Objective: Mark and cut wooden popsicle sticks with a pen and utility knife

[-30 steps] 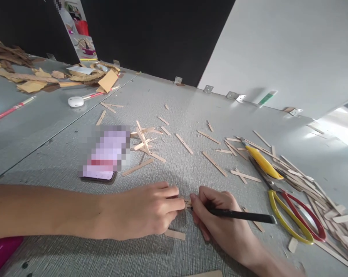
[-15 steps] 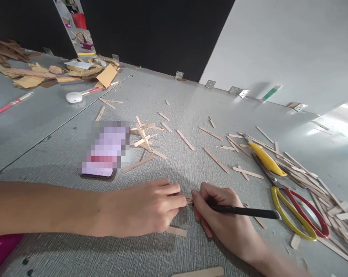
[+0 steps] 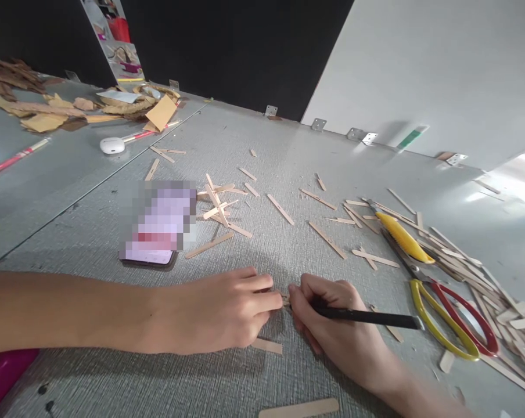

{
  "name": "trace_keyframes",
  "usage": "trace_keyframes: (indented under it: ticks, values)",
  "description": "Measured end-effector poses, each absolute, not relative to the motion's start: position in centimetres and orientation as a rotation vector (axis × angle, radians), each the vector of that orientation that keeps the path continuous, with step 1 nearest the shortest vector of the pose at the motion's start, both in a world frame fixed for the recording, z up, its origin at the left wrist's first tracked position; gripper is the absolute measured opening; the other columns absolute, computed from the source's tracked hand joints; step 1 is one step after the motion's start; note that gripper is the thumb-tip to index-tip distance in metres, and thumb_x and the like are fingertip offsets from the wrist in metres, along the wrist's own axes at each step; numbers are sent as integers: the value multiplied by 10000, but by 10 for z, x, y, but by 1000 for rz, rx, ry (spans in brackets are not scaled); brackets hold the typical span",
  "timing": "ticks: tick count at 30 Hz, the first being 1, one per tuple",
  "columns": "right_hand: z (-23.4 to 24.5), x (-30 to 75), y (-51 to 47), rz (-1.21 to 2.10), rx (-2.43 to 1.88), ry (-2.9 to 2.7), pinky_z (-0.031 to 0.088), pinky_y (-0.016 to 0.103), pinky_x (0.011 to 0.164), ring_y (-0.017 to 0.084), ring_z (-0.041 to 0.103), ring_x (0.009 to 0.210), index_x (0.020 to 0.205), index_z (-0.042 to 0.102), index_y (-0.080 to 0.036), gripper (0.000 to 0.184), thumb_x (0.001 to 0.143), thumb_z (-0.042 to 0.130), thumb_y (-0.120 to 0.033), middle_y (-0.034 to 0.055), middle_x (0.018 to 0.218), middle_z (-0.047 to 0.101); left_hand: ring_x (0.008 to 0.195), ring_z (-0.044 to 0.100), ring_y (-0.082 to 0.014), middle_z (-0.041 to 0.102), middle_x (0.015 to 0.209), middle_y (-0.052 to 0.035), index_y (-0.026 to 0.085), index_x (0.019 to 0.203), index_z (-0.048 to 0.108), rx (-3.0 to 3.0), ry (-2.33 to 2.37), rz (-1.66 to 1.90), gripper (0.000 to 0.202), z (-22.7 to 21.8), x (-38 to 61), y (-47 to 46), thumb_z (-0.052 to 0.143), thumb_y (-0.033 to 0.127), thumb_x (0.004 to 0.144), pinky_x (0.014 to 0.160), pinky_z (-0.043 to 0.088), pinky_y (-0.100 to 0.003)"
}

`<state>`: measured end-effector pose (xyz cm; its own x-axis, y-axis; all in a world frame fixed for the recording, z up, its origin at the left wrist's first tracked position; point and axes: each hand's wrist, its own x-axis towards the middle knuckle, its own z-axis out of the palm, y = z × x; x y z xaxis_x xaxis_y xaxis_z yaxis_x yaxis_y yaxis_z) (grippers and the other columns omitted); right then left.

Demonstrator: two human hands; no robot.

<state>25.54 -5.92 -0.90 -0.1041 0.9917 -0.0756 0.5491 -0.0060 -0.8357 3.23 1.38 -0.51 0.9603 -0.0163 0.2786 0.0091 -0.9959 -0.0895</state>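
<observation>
My left hand [image 3: 240,310] is palm down on the table, with bent fingertips pinning a small wooden craft stick [image 3: 286,299]. Most of that stick is hidden under the fingers. In my right hand [image 3: 338,325] is a slim black pen-like tool [image 3: 371,317], gripped like a pen. Its tip meets the stick close to my left fingertips, but the tip itself is hidden. Another craft stick piece [image 3: 266,346] lies partly under my left hand. A further craft stick [image 3: 299,409] is at the near edge of the view.
Scissors [image 3: 445,313] with red and yellow handles and a yellow-handled cutter [image 3: 402,237] lie at the right by a pile of sticks [image 3: 497,302]. A phone [image 3: 158,226] is beside several crossed sticks [image 3: 219,203]. A white earbud case [image 3: 112,146] and torn cardboard [image 3: 49,113] are at the far left.
Both hands stay almost in place, with the black tool still held at the stick. The whole view has shifted very slightly.
</observation>
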Motion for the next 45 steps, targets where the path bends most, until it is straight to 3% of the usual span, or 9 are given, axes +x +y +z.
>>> trace_keyframes:
  ticks: [8, 14, 22, 28, 33, 45]
  values:
    - [-8, 256, -57, 893, -1581, -1817, 277, 224, 403, 79, 353, 395, 599, 347, -244, 461, 1010, 553, -275, -85, 424, 393, 872, 543, -207, 619, 926, -72, 126, 768, 703, -3034, -3, -441, 215, -4, 31, 13, 606, 33, 935, 777, 490, -330]
    - [-7, 256, -58, 1118, -1559, -1594, 285, 176, 320, 64, 432, 292, 620, 465, -231, 428, 1026, 551, -334, -81, 416, 467, 875, 550, -210, 625, 924, -78, 128, 776, 705, -3014, 6, -429, 166, -3, 32, 13, 657, 58, 919, 783, 484, -336]
    - [-4, 255, -58, 1130, -1575, -1562, 294, 149, 305, 58, 446, 283, 609, 475, -223, 449, 1035, 532, -355, -73, 418, 479, 870, 553, -210, 632, 933, -79, 132, 798, 719, -3015, 6, -439, 179, -6, 31, 13, 635, 41, 926, 772, 489, -341]
    - [-5, 256, -58, 1142, -1586, -1551, 307, 143, 323, 50, 445, 290, 608, 484, -217, 406, 979, 626, -299, -78, 426, 492, 865, 550, -206, 626, 914, -74, 144, 758, 696, -2997, 8, -433, 203, -2, 31, 13, 632, 40, 919, 775, 490, -326]
    - [-4, 255, -60, 1134, -1579, -1572, 289, 150, 312, 57, 427, 280, 608, 481, -224, 438, 1027, 531, -341, -77, 396, 464, 881, 551, -211, 636, 936, -79, 149, 762, 697, -3011, 6, -426, 194, -3, 32, 13, 641, 62, 926, 792, 489, -330]
    - [-5, 254, -59, 1058, -1594, -1614, 303, 180, 316, 71, 425, 283, 604, 472, -237, 441, 1028, 536, -339, -83, 386, 436, 867, 556, -206, 653, 945, -83, 136, 778, 710, -3033, -3, -452, 178, -3, 32, 13, 646, 34, 910, 783, 492, -331]
